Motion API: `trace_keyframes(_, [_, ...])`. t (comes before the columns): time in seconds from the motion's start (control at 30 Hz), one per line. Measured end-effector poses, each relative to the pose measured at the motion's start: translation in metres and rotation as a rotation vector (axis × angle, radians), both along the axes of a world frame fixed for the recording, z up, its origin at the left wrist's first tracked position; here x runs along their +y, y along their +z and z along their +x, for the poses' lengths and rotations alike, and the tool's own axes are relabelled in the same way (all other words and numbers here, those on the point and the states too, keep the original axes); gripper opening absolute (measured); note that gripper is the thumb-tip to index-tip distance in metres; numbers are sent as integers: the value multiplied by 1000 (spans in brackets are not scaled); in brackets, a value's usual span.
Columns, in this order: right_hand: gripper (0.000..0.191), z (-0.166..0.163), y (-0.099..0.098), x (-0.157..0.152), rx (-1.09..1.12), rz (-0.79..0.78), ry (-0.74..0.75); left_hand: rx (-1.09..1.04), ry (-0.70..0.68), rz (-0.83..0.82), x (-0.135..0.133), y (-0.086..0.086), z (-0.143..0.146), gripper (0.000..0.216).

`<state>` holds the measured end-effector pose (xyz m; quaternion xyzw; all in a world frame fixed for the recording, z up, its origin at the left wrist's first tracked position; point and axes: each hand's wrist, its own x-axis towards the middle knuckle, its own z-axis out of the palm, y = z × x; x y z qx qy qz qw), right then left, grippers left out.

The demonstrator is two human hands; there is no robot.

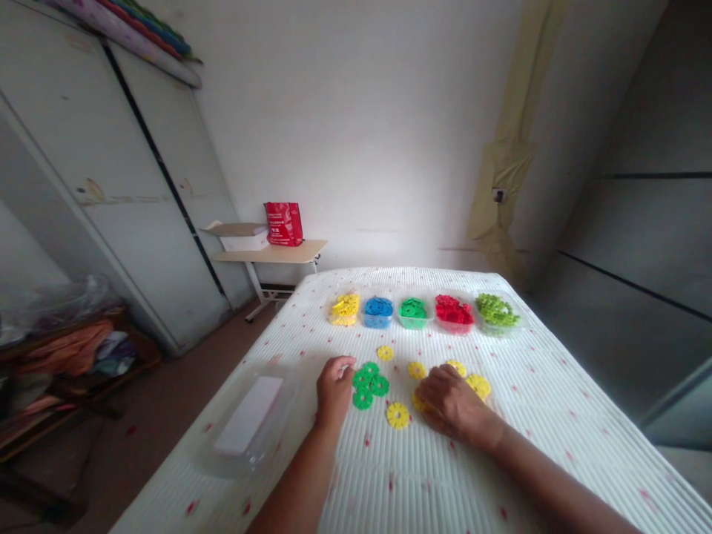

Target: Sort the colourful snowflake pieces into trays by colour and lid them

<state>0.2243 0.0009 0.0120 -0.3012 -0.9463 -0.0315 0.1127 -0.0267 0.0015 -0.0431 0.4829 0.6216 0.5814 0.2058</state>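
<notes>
My left hand (334,387) rests on the white spotted cloth with its fingers curled, its fingertips just left of a cluster of green snowflake discs (369,384). My right hand (453,404) lies palm down with fingers bent over a yellow disc (417,403) at its fingertips; whether it grips the disc is hidden. More yellow discs lie around: one (397,415) between my hands, one (385,353) further back, one (417,370) near the middle, and several (477,384) behind my right hand.
Five clear tubs stand in a row at the back: yellow (345,308), blue (378,311), dark green (413,312), red (455,311), light green (495,311). A clear lidded box (248,419) sits at the table's left edge. A side table (272,256) holds a red bag.
</notes>
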Motion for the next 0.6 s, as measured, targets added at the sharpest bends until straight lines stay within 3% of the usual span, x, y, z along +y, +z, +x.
trace_keyframes(0.17, [16,-23,16,16,150,84,74,-88,2,-16,0,0,0,20])
trace_keyframes(0.43, [29,-120,69,85,172,253,-49,-62,4,-12,-3,6,-1,19])
trace_keyframes(0.6, [34,-148,74,111,196,287,-68,-33,6,-17,-4,5,-4,21])
